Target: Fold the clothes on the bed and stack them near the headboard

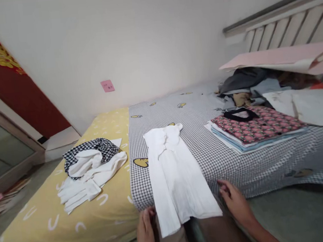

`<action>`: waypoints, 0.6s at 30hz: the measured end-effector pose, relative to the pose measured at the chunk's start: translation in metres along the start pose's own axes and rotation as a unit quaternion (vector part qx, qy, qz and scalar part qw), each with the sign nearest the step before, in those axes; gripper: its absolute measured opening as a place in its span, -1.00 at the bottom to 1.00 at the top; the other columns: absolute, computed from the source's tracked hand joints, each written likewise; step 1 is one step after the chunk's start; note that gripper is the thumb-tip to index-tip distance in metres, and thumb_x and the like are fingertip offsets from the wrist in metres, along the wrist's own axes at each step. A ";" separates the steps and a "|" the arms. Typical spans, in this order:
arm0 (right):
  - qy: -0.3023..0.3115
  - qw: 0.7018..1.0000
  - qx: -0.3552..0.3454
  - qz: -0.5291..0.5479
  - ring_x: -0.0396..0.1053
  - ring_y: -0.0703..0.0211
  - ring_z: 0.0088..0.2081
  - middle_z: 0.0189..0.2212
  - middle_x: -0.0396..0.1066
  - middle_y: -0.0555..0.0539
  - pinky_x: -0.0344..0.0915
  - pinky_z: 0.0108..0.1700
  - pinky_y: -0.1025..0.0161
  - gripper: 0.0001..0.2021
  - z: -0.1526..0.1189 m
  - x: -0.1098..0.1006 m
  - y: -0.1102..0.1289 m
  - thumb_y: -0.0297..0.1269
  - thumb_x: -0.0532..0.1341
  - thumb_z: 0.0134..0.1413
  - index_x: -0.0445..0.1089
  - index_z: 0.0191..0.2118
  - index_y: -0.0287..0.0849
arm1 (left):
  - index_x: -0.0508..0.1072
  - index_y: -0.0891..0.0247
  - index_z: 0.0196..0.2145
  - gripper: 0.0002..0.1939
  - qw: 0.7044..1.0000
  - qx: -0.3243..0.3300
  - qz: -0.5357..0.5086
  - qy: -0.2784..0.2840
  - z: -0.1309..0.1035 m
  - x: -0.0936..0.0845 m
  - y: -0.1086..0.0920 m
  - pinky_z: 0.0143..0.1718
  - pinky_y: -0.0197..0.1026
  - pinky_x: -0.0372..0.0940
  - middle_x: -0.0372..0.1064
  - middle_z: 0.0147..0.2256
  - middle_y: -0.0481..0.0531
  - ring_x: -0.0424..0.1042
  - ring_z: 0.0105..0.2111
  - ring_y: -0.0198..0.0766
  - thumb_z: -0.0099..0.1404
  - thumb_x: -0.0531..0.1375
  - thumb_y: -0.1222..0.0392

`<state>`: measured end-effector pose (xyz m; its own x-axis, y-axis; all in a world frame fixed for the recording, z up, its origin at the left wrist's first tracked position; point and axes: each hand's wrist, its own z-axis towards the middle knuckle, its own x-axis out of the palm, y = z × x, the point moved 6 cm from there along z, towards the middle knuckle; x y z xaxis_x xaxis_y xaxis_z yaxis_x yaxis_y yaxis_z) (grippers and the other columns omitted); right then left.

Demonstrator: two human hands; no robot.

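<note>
A white garment (180, 172), long and narrow with a gathered, tied-looking part near its top, lies spread on the checked bedsheet. Its lower end hangs over the bed's front edge toward my legs. Just left of that hem is my left hand (145, 229), its fingers loosely bent near the bed edge and apart from the cloth, holding nothing that I can see. On the other side, my right hand (235, 200) has its fingers half curled with a gap at the thumb, near the sheet's edge. It holds nothing visible.
Left, on a yellow cover (115, 205), lies a rumpled heap of white clothing (88, 177) with a black-and-white checked cloth (107, 147). A folded stack topped by a pink patterned garment (265, 126) sits right. Behind it are jumbled dark clothes (243, 79) beneath a pink sheet (281, 56).
</note>
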<state>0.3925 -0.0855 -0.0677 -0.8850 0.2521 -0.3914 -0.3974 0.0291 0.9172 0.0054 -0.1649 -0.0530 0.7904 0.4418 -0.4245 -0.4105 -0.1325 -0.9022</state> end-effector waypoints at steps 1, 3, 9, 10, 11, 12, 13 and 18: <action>-0.026 0.993 -0.090 -0.072 0.45 -0.08 -0.18 -0.21 0.48 -0.19 0.37 -0.10 -0.05 -0.61 0.000 -0.005 0.008 -0.13 0.08 0.14 0.45 0.01 -0.11 | 0.52 0.33 -0.12 -0.42 0.996 0.032 0.072 -0.047 0.002 -0.016 -0.002 -0.01 0.19 0.40 0.52 -0.16 0.29 0.50 -0.11 0.09 0.42 -0.12 -0.15; -0.078 0.950 -0.231 -0.197 0.43 -0.10 -0.05 -0.08 0.47 -0.22 0.31 0.04 -0.13 -0.61 -0.003 -0.011 0.024 -0.28 0.05 0.22 0.41 0.11 -0.05 | 0.47 0.33 0.03 -0.52 0.948 0.146 0.247 -0.139 0.003 -0.039 -0.015 0.06 0.32 0.32 0.41 0.05 0.40 0.43 0.04 0.19 0.42 -0.05 -0.01; -0.037 0.864 -0.387 -0.321 -0.02 -0.18 0.40 0.32 0.22 -0.13 -0.18 0.34 -0.44 -0.44 0.010 0.014 0.060 -0.55 0.10 0.21 0.33 0.22 0.17 | 0.34 -0.06 0.23 -0.38 0.733 0.486 0.458 -0.129 -0.002 -0.004 -0.081 0.41 0.29 -0.29 0.35 0.22 0.11 0.08 0.36 0.03 0.31 0.09 0.47; 0.016 0.863 -0.400 -0.308 -0.04 -0.15 0.42 0.33 0.21 -0.07 -0.21 0.34 -0.46 -0.40 0.014 0.023 0.066 -0.59 0.07 0.20 0.33 0.21 0.23 | 0.33 -0.08 0.24 -0.35 0.712 0.519 0.461 -0.104 0.000 0.004 -0.091 0.42 0.27 -0.38 0.37 0.21 0.06 0.10 0.36 -0.02 0.31 0.07 0.49; 0.082 0.862 -0.408 -0.289 -0.05 -0.11 0.42 0.34 0.21 -0.02 -0.24 0.35 -0.46 -0.37 0.018 0.032 0.071 -0.61 0.06 0.20 0.34 0.20 0.30 | 0.32 -0.07 0.25 -0.35 0.695 0.548 0.460 -0.077 0.002 0.011 -0.100 0.42 0.25 -0.44 0.38 0.21 0.01 0.13 0.34 -0.07 0.31 0.05 0.50; 0.151 0.859 -0.412 -0.265 -0.05 -0.07 0.42 0.33 0.22 0.04 -0.27 0.36 -0.45 -0.38 0.020 0.040 0.077 -0.60 0.07 0.21 0.36 0.17 0.34 | 0.34 -0.06 0.23 -0.36 0.680 0.573 0.454 -0.049 0.005 0.017 -0.107 0.43 0.22 -0.49 0.38 0.21 -0.03 0.16 0.33 -0.12 0.32 0.04 0.50; 0.216 0.854 -0.410 -0.237 -0.04 -0.05 0.42 0.31 0.24 0.07 -0.31 0.37 -0.44 -0.43 0.021 0.047 0.082 -0.55 0.10 0.22 0.39 0.13 0.35 | 0.37 -0.03 0.20 -0.40 0.670 0.594 0.445 -0.018 0.008 0.021 -0.111 0.43 0.19 -0.51 0.39 0.21 -0.05 0.18 0.32 -0.17 0.33 0.04 0.50; 0.336 0.874 -0.345 -0.063 0.16 -0.11 0.33 0.05 0.52 0.02 -0.47 0.38 -0.40 -0.74 0.022 0.045 0.111 -0.32 0.22 0.23 0.57 -0.10 0.21 | 0.52 0.01 -0.06 -0.70 0.753 0.548 0.326 0.164 0.033 0.021 -0.109 0.44 0.14 -0.29 0.55 0.02 -0.06 0.41 0.16 -0.24 0.39 0.11 0.33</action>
<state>0.3144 -0.0493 0.0181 -0.6743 -0.3429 -0.6540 -0.3492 -0.6323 0.6915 0.0515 -0.1120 0.0392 0.2547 0.3321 -0.9082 -0.7465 0.6646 0.0337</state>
